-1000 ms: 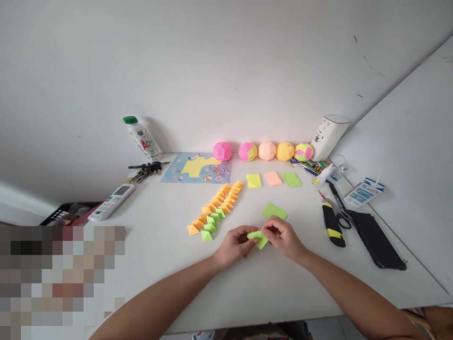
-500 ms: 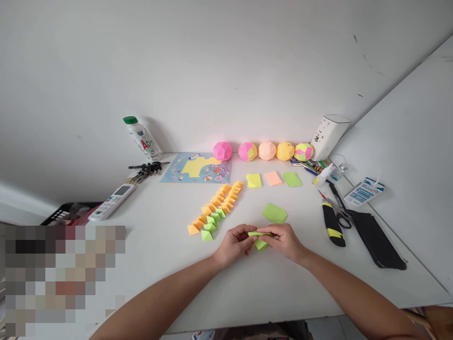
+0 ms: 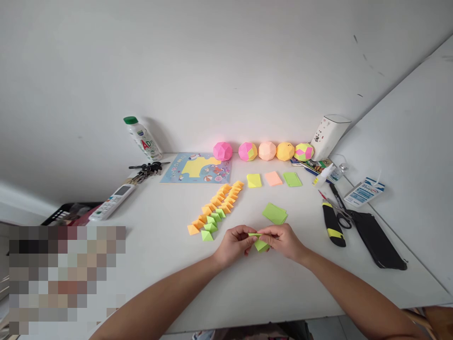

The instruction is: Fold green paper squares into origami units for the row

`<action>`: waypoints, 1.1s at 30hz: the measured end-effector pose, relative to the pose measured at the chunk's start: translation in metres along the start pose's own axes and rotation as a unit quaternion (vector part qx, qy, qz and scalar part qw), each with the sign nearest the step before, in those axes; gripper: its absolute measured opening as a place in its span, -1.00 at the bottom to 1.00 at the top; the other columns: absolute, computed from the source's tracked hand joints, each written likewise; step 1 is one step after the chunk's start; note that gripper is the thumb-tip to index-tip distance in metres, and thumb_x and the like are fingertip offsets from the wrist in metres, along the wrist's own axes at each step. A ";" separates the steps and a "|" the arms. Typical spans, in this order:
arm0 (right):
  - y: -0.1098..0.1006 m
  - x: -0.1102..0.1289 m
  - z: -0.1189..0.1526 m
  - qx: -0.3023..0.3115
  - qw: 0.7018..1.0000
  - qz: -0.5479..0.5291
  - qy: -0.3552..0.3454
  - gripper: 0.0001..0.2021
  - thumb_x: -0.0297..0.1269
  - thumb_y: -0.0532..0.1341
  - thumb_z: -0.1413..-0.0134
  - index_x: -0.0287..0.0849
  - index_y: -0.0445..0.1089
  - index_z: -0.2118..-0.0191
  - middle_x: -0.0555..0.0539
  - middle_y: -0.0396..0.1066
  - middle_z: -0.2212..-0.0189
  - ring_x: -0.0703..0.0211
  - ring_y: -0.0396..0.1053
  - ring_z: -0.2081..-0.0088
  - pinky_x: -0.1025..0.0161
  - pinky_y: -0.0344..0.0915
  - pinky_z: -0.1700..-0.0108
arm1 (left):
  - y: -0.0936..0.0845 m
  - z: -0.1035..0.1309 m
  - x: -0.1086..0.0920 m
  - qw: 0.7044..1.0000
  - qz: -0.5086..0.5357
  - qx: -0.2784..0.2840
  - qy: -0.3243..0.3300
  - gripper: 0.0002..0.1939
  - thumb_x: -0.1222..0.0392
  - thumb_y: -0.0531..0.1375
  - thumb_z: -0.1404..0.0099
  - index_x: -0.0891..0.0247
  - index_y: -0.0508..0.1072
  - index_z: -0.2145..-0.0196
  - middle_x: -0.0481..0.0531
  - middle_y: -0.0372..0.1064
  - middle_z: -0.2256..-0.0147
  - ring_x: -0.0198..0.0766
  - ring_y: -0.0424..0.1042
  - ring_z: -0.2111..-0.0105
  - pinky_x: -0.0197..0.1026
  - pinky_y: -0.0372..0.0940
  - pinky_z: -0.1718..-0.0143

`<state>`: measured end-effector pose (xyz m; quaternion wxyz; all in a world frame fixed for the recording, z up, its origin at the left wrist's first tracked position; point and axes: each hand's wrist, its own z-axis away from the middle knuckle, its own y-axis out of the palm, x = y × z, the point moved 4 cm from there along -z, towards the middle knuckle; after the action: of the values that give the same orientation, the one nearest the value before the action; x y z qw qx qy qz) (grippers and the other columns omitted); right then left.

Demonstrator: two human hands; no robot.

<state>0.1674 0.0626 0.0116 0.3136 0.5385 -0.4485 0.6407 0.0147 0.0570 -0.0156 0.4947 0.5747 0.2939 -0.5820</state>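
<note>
Between my hands, just above the table's front half, is a green sheet of paper (image 3: 261, 245), partly folded and partly hidden by fingers. My left hand (image 3: 235, 243) pinches its left side, and my right hand (image 3: 281, 241) pinches its upper right edge. Right behind the hands lies a small pile of green paper sheets (image 3: 274, 213). To the left, folded green paper pieces (image 3: 207, 235) and folded orange paper pieces (image 3: 212, 203) stand in slanting rows.
Yellow (image 3: 254, 180), peach (image 3: 273, 178) and green (image 3: 292, 179) paper stacks lie behind. Several paper balls (image 3: 267, 151) line the wall. On the right are a utility knife (image 3: 333, 224), scissors (image 3: 343, 219) and a black pouch (image 3: 378, 240); on the left, a remote control (image 3: 112, 202) and a bottle (image 3: 143, 139).
The fingers of my right hand have shifted slightly left along the sheet's top edge, toward my left hand. Both hands stay in nearly the same place.
</note>
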 end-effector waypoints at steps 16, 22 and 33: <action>-0.001 0.002 0.000 -0.006 1.000 -0.008 0.011 -0.75 -0.16 0.25 0.01 -0.21 0.53 0.28 -0.04 0.46 0.55 0.23 0.40 0.56 0.29 0.42 0.55 | 0.001 -0.001 -0.005 0.998 0.057 -0.009 -0.003 -0.67 0.01 0.30 -0.02 0.31 0.29 0.51 -0.16 0.19 0.69 -0.44 0.19 0.70 -0.34 0.19 0.68; -0.003 0.003 0.000 -0.011 1.000 -0.007 0.006 -0.77 -0.18 0.25 0.01 -0.20 0.53 0.26 -0.04 0.46 0.55 0.24 0.39 0.59 0.31 0.40 0.57 | -0.001 0.000 -0.006 0.996 0.092 -0.007 0.006 -0.74 0.08 0.27 -0.08 0.31 0.31 0.49 -0.15 0.23 0.68 -0.43 0.20 0.69 -0.34 0.17 0.66; -0.004 0.003 0.001 -0.019 0.999 -0.016 0.022 -0.76 -0.20 0.26 0.02 -0.24 0.52 0.26 -0.04 0.45 0.56 0.27 0.38 0.60 0.34 0.41 0.57 | -0.003 0.001 -0.008 0.992 0.128 -0.016 0.004 -0.76 0.07 0.20 -0.15 0.30 0.32 0.38 -0.10 0.27 0.64 -0.38 0.25 0.64 -0.31 0.20 0.60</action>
<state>0.1707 0.0633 0.0150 0.3434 0.5252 -0.4451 0.6388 0.0100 0.0591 -0.0080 0.5731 0.6018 0.2294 -0.5067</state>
